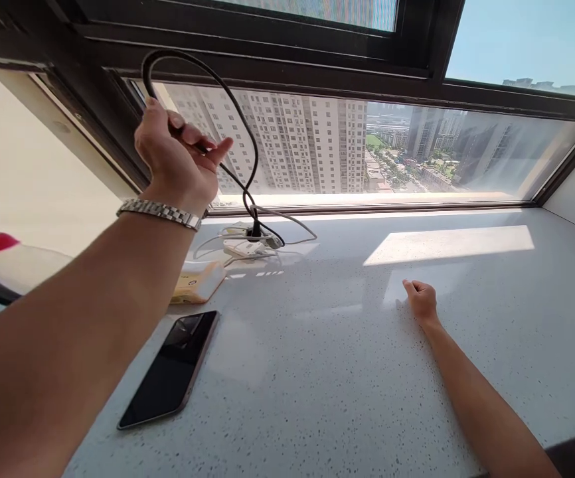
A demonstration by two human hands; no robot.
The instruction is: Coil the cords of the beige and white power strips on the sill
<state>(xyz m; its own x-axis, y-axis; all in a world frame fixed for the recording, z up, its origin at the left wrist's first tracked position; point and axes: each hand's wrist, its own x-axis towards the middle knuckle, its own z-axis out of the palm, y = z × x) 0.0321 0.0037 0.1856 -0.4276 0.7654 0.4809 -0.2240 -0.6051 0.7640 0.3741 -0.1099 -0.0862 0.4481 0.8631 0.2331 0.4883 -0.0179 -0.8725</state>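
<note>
The left hand point(175, 156), a metal link watch point(161, 212) on its wrist, is raised in front of the dark window frame point(277, 70) at the far left, its fingers grasping a thin black cable point(240, 113). The cable arcs up over the hand, loops down to the right and runs to a black plug point(254, 230) seated in a white power strip point(245, 247) on the far part of the pale speckled stone sill point(347, 372). The right hand point(421, 300) rests on the sill at right, well apart, loosely clenched and holding nothing. A black smartphone point(172, 368) lies flat at near left, just beyond it a small yellowish packet point(198, 284).
</note>
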